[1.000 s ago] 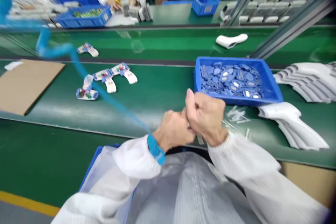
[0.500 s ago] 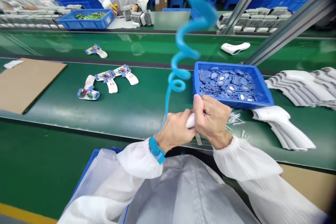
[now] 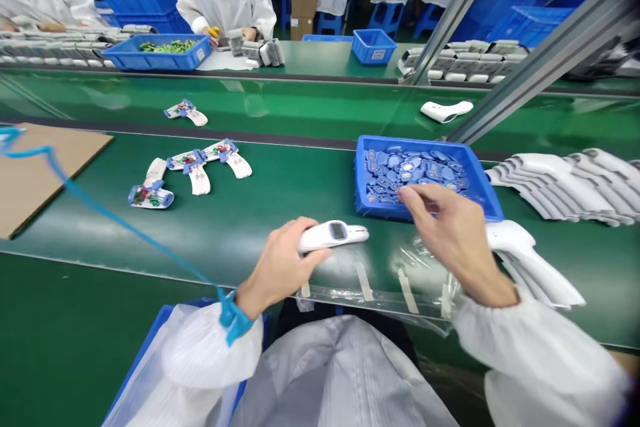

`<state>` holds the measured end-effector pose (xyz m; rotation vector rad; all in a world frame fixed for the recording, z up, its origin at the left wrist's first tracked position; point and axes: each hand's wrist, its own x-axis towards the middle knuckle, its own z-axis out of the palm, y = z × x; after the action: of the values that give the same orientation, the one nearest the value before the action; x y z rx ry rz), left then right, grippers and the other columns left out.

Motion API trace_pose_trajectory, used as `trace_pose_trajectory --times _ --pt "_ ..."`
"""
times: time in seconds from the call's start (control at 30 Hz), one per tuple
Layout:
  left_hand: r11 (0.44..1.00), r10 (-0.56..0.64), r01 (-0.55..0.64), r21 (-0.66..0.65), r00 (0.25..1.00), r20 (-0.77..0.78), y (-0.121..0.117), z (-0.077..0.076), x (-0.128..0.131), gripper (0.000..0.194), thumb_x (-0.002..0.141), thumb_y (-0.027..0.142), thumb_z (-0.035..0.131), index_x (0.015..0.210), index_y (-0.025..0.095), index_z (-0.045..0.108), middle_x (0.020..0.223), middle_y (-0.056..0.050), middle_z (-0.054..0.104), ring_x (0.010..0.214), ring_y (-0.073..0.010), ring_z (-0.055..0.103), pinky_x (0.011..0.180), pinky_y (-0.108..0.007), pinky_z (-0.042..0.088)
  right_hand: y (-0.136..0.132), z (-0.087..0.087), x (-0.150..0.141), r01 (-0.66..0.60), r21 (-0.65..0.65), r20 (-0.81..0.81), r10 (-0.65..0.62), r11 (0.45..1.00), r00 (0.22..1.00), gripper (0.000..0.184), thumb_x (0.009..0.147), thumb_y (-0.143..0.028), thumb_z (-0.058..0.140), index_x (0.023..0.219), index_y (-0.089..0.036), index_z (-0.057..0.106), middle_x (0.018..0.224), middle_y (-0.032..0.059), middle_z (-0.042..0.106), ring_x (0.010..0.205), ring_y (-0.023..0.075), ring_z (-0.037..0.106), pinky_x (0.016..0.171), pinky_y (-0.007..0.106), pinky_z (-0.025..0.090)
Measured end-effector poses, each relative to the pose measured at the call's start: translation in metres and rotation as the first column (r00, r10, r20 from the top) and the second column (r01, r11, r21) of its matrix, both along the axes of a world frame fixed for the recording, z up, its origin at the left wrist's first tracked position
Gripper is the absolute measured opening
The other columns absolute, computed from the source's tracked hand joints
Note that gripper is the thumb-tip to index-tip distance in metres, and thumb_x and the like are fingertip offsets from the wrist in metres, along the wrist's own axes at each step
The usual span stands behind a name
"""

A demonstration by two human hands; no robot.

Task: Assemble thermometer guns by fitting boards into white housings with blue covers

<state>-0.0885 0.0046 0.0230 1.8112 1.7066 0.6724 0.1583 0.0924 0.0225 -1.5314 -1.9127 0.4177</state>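
- In the head view, my left hand (image 3: 283,257) is closed round one white handheld device (image 3: 325,237), fingers over its end and thumb along its near side; its one small grey screen faces up
- That device is over the middle of the green tabletop (image 3: 295,187), near the front edge, its narrow end pointing right
- My right hand (image 3: 453,233) is over the near side of one blue bin (image 3: 383,208), thumb and fingertips drawn close together; I cannot tell whether anything is pinched between them
- The bin holds a heap of blue plastic parts (image 3: 400,163), too many for me to count
- On my left wrist sits one blue strap (image 3: 234,321), with one blue cord (image 3: 27,152) running off to the left
- Left of my device lie three wired half-shells (image 3: 200,180), close together, and beyond them one cardboard sheet (image 3: 40,193)
- To the right of the bin are two groups of white housings, one nearer me (image 3: 540,268) and one farther (image 3: 555,183), overlapping so I cannot count the pieces
- On the green strip beyond lie two pieces, one wired half-shell (image 3: 195,115) and one white housing (image 3: 447,111)
- Across from me, two people in white have their hands among grey-and-white units (image 3: 270,52)
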Motion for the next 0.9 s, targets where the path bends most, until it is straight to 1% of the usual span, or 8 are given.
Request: trace_pose_trajectory --times 0.1,0.23,0.33,0.43,0.5,0.6,0.73,0.9 --pt "0.987 -0.057 0.104 0.124 0.942 -0.332 0.011 0.005 -0.005 0.039 0.083 0.02 0.077 0.119 0.018 0.06 0.114 -0.006 0.069 0.102 -0.025 0.063 0.088 -0.038 0.046 0.047 -0.007 0.019 -0.155 -0.029 0.23 0.157 0.988 0.961 0.021 0.094 -0.027 0.06 0.103 -0.017 0.076 0.102 0.0083 0.077 0.088 0.0231 0.07 0.084 0.036 0.051" --pt "0.95 -0.241 0.312 -0.013 0.705 -0.667 0.03 0.01 0.011 0.017 0.088 0.022 0.071 0.101 0.012 0.066 0.098 -0.011 0.07 0.096 -0.0319 0.062 0.081 -0.045 0.044 0.089 -0.017 0.004 -0.298 -0.15 0.471 0.333 0.943 0.817 0.019 0.091 -0.019 0.062 0.102 -0.011 0.076 0.101 0.0176 0.074 0.092 0.0299 0.07 0.082 0.039 0.051" --pt "0.982 -0.156 0.19 0.008 0.83 -0.535 0.036 0.013 0.014 0.014 0.09 0.026 0.068 0.1 0.016 0.065 0.096 -0.008 0.07 0.091 -0.0282 0.062 0.079 -0.041 0.043 0.097 -0.017 -0.006 -0.304 -0.15 0.474 0.339 0.941 0.813 0.019 0.09 -0.011 0.057 0.092 -0.01 0.076 0.092 0.0202 0.073 0.087 0.0295 0.07 0.078 0.038 0.05" --pt "1.0 0.011 -0.015 -0.021 0.986 -0.165 0.036 0.016 0.006 0.021 0.092 0.034 0.066 0.106 0.019 0.06 0.092 -0.002 0.068 0.08 -0.0198 0.059 0.07 -0.033 0.041 0.093 -0.007 -0.001 -0.322 -0.127 0.444 0.344 0.938 0.827 0.029 0.092 -0.01 0.051 0.11 -0.009 0.074 0.102 0.02 0.072 0.092 0.0296 0.07 0.081 0.039 0.05" --pt "0.995 0.066 -0.062 -0.075 0.996 0.057 0.034 0.019 0.003 0.025 0.097 0.043 0.059 0.102 0.019 0.058 0.087 0.0 0.066 0.074 -0.0161 0.057 0.065 -0.029 0.039 0.084 0.003 0.005 -0.33 -0.119 0.322 0.35 0.937 0.879 0.033 0.093 -0.014 0.051 0.12 -0.013 0.071 0.108 0.0163 0.072 0.093 0.0277 0.07 0.085 0.04 0.051" --pt "0.993 0.051 -0.031 -0.114 0.983 0.174 0.034 0.023 0.01 0.032 0.098 0.051 0.054 0.092 0.019 0.055 0.08 0.001 0.062 0.07 -0.014 0.053 0.062 -0.027 0.037 0.057 0.02 0.006 -0.328 -0.222 -0.176 0.293 0.918 0.94 0.032 0.094 -0.028 0.058 0.123 -0.021 0.07 0.092 0.0067 0.074 0.077 0.0215 0.07 0.081 0.039 0.054" --pt "0.996 -0.01 0.018 -0.086 0.995 0.102 0.035 0.029 0.033 0.024 0.097 0.043 0.058 0.096 0.019 0.055 0.083 0.0 0.064 0.071 -0.0155 0.055 0.065 -0.028 0.038 0.013 0.032 -0.014 -0.402 -0.368 -0.709 0.027 0.838 0.705 0.04 0.083 -0.047 0.076 0.112 -0.021 0.073 0.066 0.0004 0.068 0.062 0.0165 0.063 0.067 0.033 0.054" --pt "0.996 -0.072 0.072 -0.044 0.997 0.007 0.034 0.028 0.044 0.018 0.099 0.037 0.057 0.108 0.022 0.057 0.098 -0.002 0.069 0.082 -0.0205 0.061 0.072 -0.033 0.042 -0.016 0.027 -0.035 -0.357 -0.419 -0.818 -0.177 0.835 0.547 0.049 0.067 -0.057 0.086 0.093 -0.016 0.076 0.058 -0.0015 0.061 0.054 0.0111 0.052 0.054 0.027 0.047"
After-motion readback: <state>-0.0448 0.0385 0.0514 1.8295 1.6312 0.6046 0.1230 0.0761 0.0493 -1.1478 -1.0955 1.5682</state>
